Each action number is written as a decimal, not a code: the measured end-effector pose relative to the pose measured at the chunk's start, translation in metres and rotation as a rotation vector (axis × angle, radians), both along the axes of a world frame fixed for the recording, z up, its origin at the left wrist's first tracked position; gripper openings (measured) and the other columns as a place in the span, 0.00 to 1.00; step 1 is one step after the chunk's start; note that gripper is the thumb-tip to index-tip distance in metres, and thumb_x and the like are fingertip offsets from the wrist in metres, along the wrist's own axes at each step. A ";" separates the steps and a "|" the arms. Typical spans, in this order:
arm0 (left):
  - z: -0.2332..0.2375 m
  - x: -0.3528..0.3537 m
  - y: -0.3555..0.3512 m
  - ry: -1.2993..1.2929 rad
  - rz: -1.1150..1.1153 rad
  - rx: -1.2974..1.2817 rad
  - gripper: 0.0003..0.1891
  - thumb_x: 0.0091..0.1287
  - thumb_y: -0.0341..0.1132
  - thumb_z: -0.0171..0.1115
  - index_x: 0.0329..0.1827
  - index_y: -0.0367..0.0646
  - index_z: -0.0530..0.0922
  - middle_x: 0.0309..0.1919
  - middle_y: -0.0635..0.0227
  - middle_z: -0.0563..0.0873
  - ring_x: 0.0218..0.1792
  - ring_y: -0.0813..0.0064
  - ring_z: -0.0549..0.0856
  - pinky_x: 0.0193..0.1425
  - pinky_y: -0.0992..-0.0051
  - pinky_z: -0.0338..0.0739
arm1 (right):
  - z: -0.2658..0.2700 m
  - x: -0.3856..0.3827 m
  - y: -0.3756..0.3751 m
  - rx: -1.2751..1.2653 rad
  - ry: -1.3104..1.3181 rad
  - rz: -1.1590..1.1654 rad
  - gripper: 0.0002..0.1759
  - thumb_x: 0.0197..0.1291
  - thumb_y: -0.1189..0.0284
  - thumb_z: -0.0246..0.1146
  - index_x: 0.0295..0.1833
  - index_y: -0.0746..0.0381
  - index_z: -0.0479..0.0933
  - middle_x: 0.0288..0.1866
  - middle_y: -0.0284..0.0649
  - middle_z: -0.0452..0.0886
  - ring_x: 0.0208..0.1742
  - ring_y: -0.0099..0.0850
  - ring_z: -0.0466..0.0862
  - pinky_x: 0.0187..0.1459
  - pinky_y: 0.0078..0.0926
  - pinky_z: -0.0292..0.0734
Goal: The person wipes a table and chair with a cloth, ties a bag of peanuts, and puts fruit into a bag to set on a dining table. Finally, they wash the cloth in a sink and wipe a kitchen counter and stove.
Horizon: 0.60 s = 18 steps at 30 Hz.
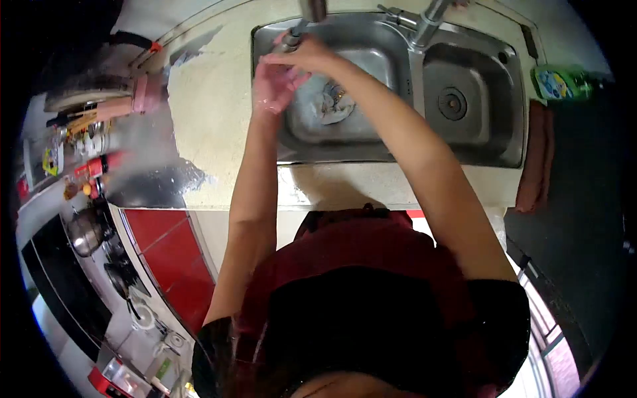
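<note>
Above the left basin of the steel sink [391, 156], my left hand [277, 86] is wet and open, with its palm turned up and fingers apart. My right hand [306, 56] crosses over its fingertips, fingers stretched out toward the left. A metal tap spout [290, 41] comes down right at my right hand and overlaps it in this view. A crumpled, pale, wet item [334, 107] lies on the basin floor below my hands.
A second metal tap [428, 26] stands between the two basins. The right basin has a round drain [452, 103]. A green detergent bottle [561, 83] and a brown cloth [536, 156] are at the right edge. Pale countertop [206, 119] extends left, toward kitchen utensils.
</note>
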<state>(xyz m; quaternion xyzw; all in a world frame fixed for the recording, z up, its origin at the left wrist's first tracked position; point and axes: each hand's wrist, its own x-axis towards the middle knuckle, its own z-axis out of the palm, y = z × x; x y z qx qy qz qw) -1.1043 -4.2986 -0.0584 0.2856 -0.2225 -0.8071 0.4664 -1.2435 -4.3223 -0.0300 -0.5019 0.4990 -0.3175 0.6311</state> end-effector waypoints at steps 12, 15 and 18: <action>-0.095 0.052 0.069 -0.256 0.115 0.512 0.21 0.69 0.49 0.46 0.56 0.45 0.70 0.50 0.59 0.80 0.48 0.65 0.79 0.49 0.61 0.74 | -0.195 -0.032 0.111 -0.228 0.827 0.377 0.29 0.48 0.67 0.69 0.58 0.54 0.70 0.55 0.45 0.75 0.57 0.43 0.74 0.57 0.40 0.69; -0.114 0.051 0.092 -0.189 0.003 0.503 0.19 0.69 0.47 0.48 0.55 0.44 0.71 0.46 0.62 0.81 0.44 0.67 0.81 0.48 0.62 0.74 | -0.215 -0.007 0.119 -0.243 1.161 0.349 0.22 0.55 0.64 0.62 0.56 0.54 0.72 0.51 0.44 0.77 0.56 0.43 0.74 0.56 0.38 0.69; -0.097 0.031 0.101 -0.277 -0.054 0.595 0.18 0.68 0.46 0.50 0.55 0.47 0.69 0.37 0.67 0.82 0.34 0.74 0.81 0.39 0.68 0.75 | -0.195 -0.029 0.088 0.141 0.896 0.170 0.23 0.58 0.59 0.56 0.59 0.52 0.70 0.53 0.47 0.77 0.54 0.47 0.77 0.53 0.37 0.70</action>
